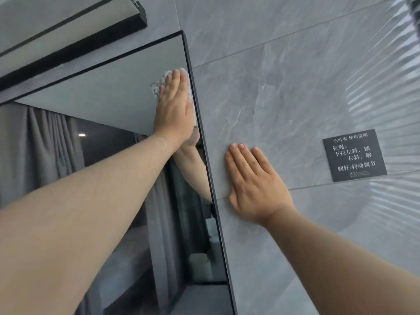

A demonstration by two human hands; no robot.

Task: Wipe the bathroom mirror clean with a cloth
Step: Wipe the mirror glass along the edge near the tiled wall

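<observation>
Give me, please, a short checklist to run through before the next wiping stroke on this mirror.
1. Cloth under left hand: ok, pressed flat.
2. Cloth on the mirror glass: ok, at the upper right corner.
3. Right hand off the glass: ok, flat on the wall tile.
4. Black frame edge beside the cloth: ok, stroke must turn back.
5. Smears left on glass: cannot tell.

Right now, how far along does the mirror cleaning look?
Mid-job, as far as one picture shows. In hand: the left hand presses a white cloth flat against the mirror near its top right corner, while the right hand rests flat on the grey wall tile beside the frame. Already done: hard to judge, as no streaks or dirt show anywhere on the glass. Left: probably the lower mirror, which the cloth is nowhere near.
</observation>
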